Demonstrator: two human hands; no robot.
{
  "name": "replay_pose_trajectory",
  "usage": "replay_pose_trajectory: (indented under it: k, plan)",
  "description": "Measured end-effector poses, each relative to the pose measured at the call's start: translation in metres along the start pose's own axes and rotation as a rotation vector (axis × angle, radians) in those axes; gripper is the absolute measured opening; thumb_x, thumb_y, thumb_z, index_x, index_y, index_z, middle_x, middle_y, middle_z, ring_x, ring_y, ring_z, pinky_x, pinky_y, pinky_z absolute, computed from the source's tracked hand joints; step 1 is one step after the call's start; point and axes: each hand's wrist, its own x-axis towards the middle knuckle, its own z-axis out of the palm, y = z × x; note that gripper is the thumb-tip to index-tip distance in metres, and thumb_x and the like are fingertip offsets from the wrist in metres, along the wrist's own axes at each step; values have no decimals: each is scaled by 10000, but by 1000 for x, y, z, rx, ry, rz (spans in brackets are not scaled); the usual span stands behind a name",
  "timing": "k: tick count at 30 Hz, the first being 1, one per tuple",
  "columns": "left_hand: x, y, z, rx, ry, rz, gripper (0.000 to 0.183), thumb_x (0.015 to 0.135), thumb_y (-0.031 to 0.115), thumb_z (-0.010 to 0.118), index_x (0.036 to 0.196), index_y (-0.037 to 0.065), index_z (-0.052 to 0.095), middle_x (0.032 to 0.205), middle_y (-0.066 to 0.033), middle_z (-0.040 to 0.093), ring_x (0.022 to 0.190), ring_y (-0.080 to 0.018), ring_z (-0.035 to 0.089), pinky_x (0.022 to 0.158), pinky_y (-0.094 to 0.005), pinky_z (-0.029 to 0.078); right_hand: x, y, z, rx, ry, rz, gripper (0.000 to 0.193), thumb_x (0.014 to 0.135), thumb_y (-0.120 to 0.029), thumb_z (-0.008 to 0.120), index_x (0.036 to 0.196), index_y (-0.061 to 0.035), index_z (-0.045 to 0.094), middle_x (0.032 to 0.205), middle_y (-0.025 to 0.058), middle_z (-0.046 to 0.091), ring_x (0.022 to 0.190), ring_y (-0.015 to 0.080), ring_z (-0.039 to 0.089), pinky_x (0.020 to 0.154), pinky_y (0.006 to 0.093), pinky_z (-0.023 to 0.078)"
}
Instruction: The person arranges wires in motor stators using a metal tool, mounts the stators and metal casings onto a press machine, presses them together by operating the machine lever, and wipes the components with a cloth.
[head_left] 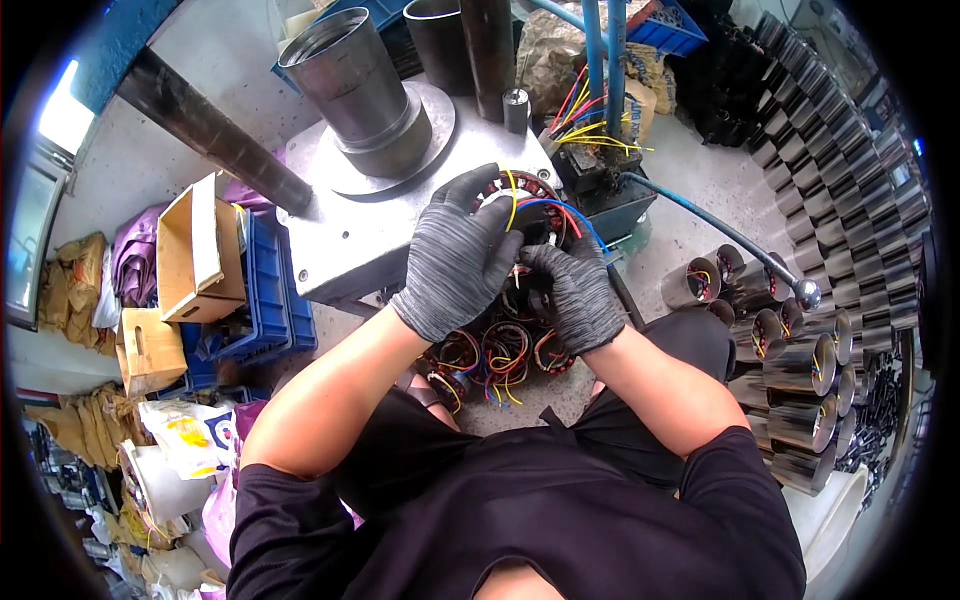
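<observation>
A motor stator (540,187) with reddish-brown windings is held up in front of me, at the near right corner of the steel press plate. Yellow, blue and red lead wires (563,207) arch over its top. My left hand (455,255), in a grey knit glove, grips its left side, thumb toward the opening. My right hand (575,290), gloved alike, has its fingers curled in at the lower right of the stator; their tips are partly hidden. Below, between my feet, several more stators (505,350) with coloured leads lie on the floor.
A steel cylinder (350,90) stands on the plate (310,250), beside dark posts (215,130). A lever with a ball end (806,293) reaches out to the right. Stacked metal tubes (830,170) and wired housings (800,365) fill the right; cartons (205,250) and blue crates (265,290) stand left.
</observation>
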Motion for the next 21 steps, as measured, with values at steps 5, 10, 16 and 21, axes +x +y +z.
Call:
replay_pose_trajectory:
  k: [5,10,16,21]
  plan:
    - [0,-5,1,-41,-59,-129,322,825,-13,713,1144,24,720,1319,-207,609,1177,-371,609,1022,-434,499,1,1,-2,-44,-19,-36,583,795,110,698,1335,-37,538,1164,112,676,997,201,689,824,311,611]
    - [-1,-6,12,-410,2,-284,360,785,-67,698,1128,38,720,1319,-192,603,1208,-369,584,1027,-416,498,1,9,-6,-123,33,-52,583,830,91,663,1365,-64,492,1084,87,658,890,182,692,735,277,602]
    - [-4,-10,12,-210,103,-198,606,731,-117,714,1274,93,546,1398,-146,519,1207,-304,570,1003,-369,506,-4,0,3,-79,-34,-141,593,860,89,616,1405,-85,461,1091,65,627,946,169,679,808,284,589]
    - [-2,-18,22,-509,80,-691,562,799,-75,718,1321,29,538,1274,-142,616,1057,-193,625,930,-316,534,-4,0,1,-68,-88,-202,606,793,86,710,1325,-51,455,1197,92,592,1044,190,650,842,320,619]
